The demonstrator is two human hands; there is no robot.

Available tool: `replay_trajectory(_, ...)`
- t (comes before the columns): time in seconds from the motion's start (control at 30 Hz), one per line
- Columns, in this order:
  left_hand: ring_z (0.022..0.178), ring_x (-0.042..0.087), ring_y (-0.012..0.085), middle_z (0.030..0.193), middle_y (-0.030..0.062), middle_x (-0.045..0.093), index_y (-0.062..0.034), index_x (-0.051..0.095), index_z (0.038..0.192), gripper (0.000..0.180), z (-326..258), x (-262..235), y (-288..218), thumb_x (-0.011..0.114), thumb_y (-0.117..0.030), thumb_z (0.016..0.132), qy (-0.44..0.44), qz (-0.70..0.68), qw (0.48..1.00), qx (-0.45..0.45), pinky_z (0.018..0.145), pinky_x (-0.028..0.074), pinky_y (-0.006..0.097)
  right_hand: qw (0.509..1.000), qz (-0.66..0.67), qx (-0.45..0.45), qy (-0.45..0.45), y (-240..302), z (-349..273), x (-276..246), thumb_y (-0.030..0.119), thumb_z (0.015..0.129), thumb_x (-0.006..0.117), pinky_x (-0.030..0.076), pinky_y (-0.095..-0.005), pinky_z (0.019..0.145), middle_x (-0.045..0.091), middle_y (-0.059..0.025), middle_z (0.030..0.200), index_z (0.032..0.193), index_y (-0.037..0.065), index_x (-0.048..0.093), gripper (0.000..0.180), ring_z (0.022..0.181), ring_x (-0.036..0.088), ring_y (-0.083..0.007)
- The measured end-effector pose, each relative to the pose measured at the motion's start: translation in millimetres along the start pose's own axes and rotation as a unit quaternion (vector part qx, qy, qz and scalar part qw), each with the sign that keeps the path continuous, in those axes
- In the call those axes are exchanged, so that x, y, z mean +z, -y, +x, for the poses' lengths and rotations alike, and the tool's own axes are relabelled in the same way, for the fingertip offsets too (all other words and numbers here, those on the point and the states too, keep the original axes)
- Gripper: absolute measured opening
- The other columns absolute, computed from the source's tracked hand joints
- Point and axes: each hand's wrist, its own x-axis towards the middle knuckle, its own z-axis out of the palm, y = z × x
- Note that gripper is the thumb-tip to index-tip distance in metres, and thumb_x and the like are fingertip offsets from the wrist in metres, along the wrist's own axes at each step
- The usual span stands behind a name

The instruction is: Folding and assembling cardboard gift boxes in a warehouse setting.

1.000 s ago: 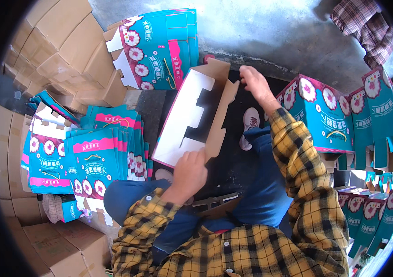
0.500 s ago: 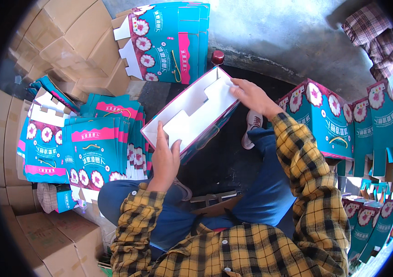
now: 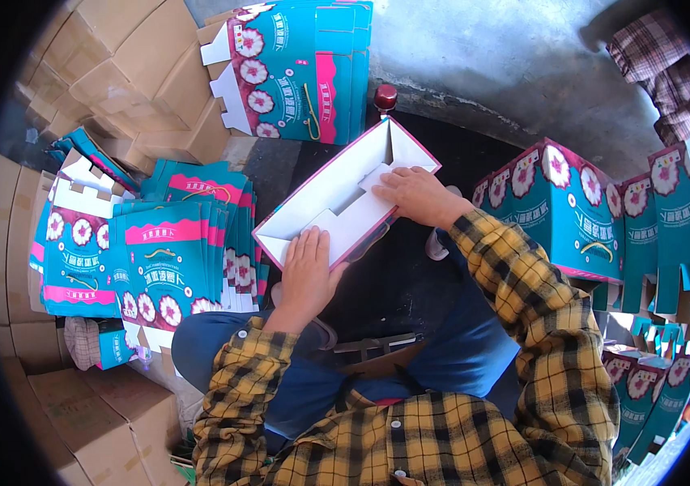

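A carton (image 3: pixel 345 212) with white inside walls and a pink-edged rim lies slantwise in front of me, its open side toward me. My left hand (image 3: pixel 306 271) lies flat on a white flap at its near-left end, fingers extended and thumb outside the near wall. My right hand (image 3: pixel 419 196) rests its outstretched fingers on another white flap toward the right end. Between both hands a notch shows in the flaps. The carton's underside is hidden, so what supports it cannot be told.
Flat teal-and-pink cartons (image 3: pixel 165 251) are stacked at left, more flat cartons (image 3: pixel 284 81) at the back. Assembled cartons (image 3: pixel 580 202) stand at right. Brown boxes (image 3: pixel 146 49) fill the far left. A red-capped bottle (image 3: pixel 385 98) stands behind the carton. Dark flooring (image 3: pixel 377 296) lies below.
My right hand has moved from the carton's far-right end inward to the near-side flap. My left hand now lies flatter on its flap. The carton has shifted slightly right.
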Motion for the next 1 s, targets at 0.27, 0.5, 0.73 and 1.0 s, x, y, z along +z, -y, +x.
replay_trajectory(0.27, 0.135, 0.050, 0.0416, 0.141, 0.0266, 0.056, 0.0053, 0.054, 0.137, 0.063, 5.0, 4.1, -1.6, 0.074, -0.032, 0.090, -0.012, -0.005, 1.000, 0.001, 0.118, 0.034, 0.053, 0.995, 0.007, -0.030, -0.091, -11.5, -8.3, 11.7, 0.025, 0.082, 0.080, 0.051, -0.0451, 0.095, 0.065, -0.0073, 0.115, 0.127, 0.015, 0.066, 0.047, 0.117, 0.061, -0.0298)
replay_trajectory(0.5, 0.132, 0.050, 0.0416, 0.141, 0.0245, 0.056, 0.0043, 0.054, 0.137, 0.062, 7.5, -4.7, -0.4, 0.073, -0.033, 0.090, -0.005, -0.021, 1.000, -0.015, 0.115, 0.035, 0.051, 0.992, 0.016, -0.042, -0.121, -13.0, -7.1, 15.4, 0.026, 0.083, 0.079, 0.050, -0.0459, 0.100, 0.065, -0.0088, 0.123, 0.131, 0.016, 0.063, 0.052, 0.122, 0.060, -0.0316)
replay_trajectory(0.73, 0.127, 0.052, 0.0407, 0.137, 0.0224, 0.056, 0.0021, 0.057, 0.135, 0.059, 3.7, -13.2, -7.1, 0.075, -0.032, 0.090, -0.053, -0.055, 0.996, 0.045, 0.110, 0.038, 0.049, 0.995, 0.019, -0.039, -0.088, -23.4, -14.0, 5.5, 0.036, 0.084, 0.079, 0.051, -0.0444, 0.100, 0.066, -0.0143, 0.127, 0.127, 0.013, 0.068, 0.050, 0.122, 0.061, -0.0339)
replay_trajectory(1.0, 0.126, 0.056, 0.0285, 0.137, 0.0141, 0.060, -0.0003, 0.058, 0.137, 0.056, -14.2, 4.0, 105.5, 0.049, -0.048, 0.108, -0.233, -0.487, 0.765, -0.350, 0.108, 0.041, 0.042, 0.892, 0.293, 0.243, -0.242, -75.9, -1.4, -0.5, 0.064, 0.100, 0.047, 0.050, -0.0442, 0.098, 0.072, -0.0210, 0.116, 0.114, 0.003, 0.075, 0.068, 0.110, 0.067, -0.0369)
